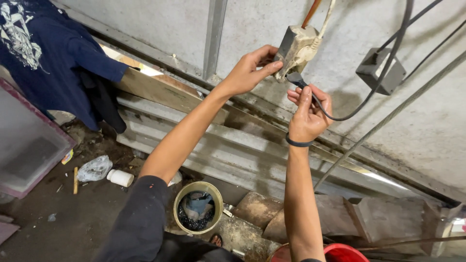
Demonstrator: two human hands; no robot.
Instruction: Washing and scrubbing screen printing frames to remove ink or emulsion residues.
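Observation:
A dirty grey socket block (295, 48) hangs against the concrete wall on an orange and a white cord. My left hand (248, 72) grips its left side, thumb on its lower edge. My right hand (307, 112), with a dark band on the wrist, pinches a black plug (295, 78) right under the block's bottom face. The plug's black cable (369, 97) loops right and climbs up the wall. A white plug sits in the block's right side.
A dark grey box (381, 71) is fixed on the wall to the right. Corrugated sheets (213, 145) and planks lean below. On the floor stand a yellowish bucket (198, 207), a red tub (340, 253) and a white bottle (120, 177). A blue shirt (43, 53) hangs left.

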